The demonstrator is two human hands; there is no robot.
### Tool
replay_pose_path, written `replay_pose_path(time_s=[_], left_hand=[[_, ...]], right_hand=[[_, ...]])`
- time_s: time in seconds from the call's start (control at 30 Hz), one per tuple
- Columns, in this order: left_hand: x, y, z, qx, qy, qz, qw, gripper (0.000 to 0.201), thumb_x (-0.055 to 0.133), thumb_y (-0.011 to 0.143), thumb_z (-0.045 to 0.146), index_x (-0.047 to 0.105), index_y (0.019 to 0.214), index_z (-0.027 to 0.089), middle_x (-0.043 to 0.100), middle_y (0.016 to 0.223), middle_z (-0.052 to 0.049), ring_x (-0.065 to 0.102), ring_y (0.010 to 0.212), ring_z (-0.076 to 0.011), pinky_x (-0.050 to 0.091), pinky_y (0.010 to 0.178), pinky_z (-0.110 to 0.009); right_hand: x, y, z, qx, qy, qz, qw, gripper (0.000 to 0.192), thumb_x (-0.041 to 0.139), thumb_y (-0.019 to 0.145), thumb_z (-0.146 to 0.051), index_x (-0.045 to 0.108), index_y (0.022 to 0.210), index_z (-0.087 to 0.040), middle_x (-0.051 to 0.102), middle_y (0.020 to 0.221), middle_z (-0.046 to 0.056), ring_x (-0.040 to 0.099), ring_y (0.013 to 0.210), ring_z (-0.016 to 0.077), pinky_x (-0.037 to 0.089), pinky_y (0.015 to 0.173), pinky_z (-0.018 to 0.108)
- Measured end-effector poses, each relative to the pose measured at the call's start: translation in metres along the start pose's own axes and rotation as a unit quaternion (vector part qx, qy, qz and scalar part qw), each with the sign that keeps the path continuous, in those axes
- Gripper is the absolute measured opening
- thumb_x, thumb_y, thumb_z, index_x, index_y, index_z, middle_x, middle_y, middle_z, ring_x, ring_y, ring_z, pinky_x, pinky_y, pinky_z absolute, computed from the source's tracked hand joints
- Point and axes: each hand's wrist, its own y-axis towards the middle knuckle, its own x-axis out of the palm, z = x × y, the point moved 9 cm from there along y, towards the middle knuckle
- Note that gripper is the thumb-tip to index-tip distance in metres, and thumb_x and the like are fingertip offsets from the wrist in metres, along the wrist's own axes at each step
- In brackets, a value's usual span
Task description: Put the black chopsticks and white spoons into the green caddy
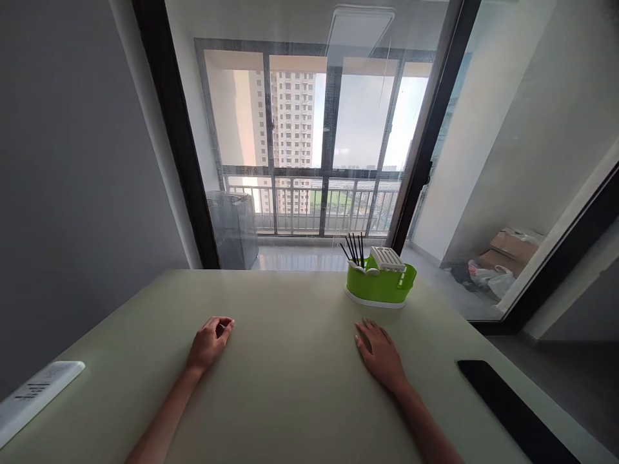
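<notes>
My left hand (211,339) rests on the pale green table (285,374), left of centre. Its fingers are curled in and the thumb tip meets the fingertips; I see no object in the small gap between them. Farther right, my right hand (380,351) lies palm down on the tabletop, fingers stretched forward and thumb a little apart, with nothing in it. Just beyond its fingertips stands a green oval holder (374,287) with a white base. Thin black sticks (356,251) poke up from its left end, and a white slotted piece (387,258) sits on top.
A white, long flat object (41,393) lies at the table's left edge. On the right is a long black flat object (512,409). Behind the table, glass doors face a balcony with a covered grey appliance (233,229). Cardboard boxes (515,248) and bags lie on the floor at right.
</notes>
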Motion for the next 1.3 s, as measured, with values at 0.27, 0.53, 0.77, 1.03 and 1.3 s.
replay_pose_path(time_s=[0.27, 0.53, 0.77, 1.03, 1.3], left_hand=[[0.0010, -0.0013, 0.0038, -0.007, 0.005, -0.016, 1.000, 0.037, 0.051, 0.084, 0.054, 0.069, 0.090, 0.023, 0.075, 0.094, -0.006, 0.069, 0.079, -0.0214, 0.055, 0.077, -0.030], [0.0016, -0.0014, 0.0019, -0.003, 0.016, -0.012, 1.000, 0.037, 0.047, 0.086, 0.052, 0.069, 0.091, 0.022, 0.075, 0.094, -0.006, 0.069, 0.081, -0.0213, 0.054, 0.079, -0.030], [0.0031, 0.0002, -0.0029, -0.003, 0.016, -0.010, 1.000, 0.036, 0.047, 0.085, 0.051, 0.069, 0.091, 0.023, 0.075, 0.095, -0.006, 0.069, 0.081, -0.0213, 0.055, 0.081, -0.031], [0.0041, -0.0005, -0.0022, 0.002, 0.009, -0.013, 1.000, 0.036, 0.048, 0.085, 0.053, 0.068, 0.091, 0.023, 0.075, 0.096, -0.006, 0.069, 0.083, -0.0216, 0.054, 0.082, -0.031], [0.0019, -0.0025, 0.0027, 0.002, 0.007, -0.014, 1.000, 0.034, 0.047, 0.086, 0.050, 0.069, 0.090, 0.023, 0.075, 0.096, -0.006, 0.069, 0.083, -0.0221, 0.054, 0.081, -0.031]], right_hand=[[-0.0015, -0.0008, -0.0001, 0.000, 0.000, -0.005, 1.000, 0.052, 0.037, 0.098, -0.041, 0.056, 0.142, -0.022, 0.048, 0.153, 0.005, 0.037, 0.145, 0.0228, 0.024, 0.121, 0.043], [-0.0032, -0.0013, -0.0019, 0.000, 0.008, -0.002, 1.000, 0.051, 0.037, 0.097, -0.040, 0.057, 0.141, -0.022, 0.048, 0.153, 0.006, 0.038, 0.144, 0.0237, 0.024, 0.121, 0.044], [-0.0055, -0.0015, -0.0042, -0.005, 0.010, 0.006, 1.000, 0.050, 0.038, 0.097, -0.039, 0.059, 0.138, -0.020, 0.050, 0.151, 0.006, 0.040, 0.143, 0.0231, 0.026, 0.121, 0.043], [-0.0070, -0.0029, -0.0043, -0.005, 0.013, 0.011, 1.000, 0.050, 0.038, 0.096, -0.039, 0.060, 0.138, -0.021, 0.052, 0.150, 0.006, 0.042, 0.142, 0.0238, 0.028, 0.120, 0.043], [-0.0064, -0.0040, -0.0039, -0.005, 0.017, 0.012, 1.000, 0.051, 0.038, 0.096, -0.040, 0.060, 0.138, -0.020, 0.051, 0.150, 0.006, 0.042, 0.142, 0.0232, 0.028, 0.120, 0.042]])
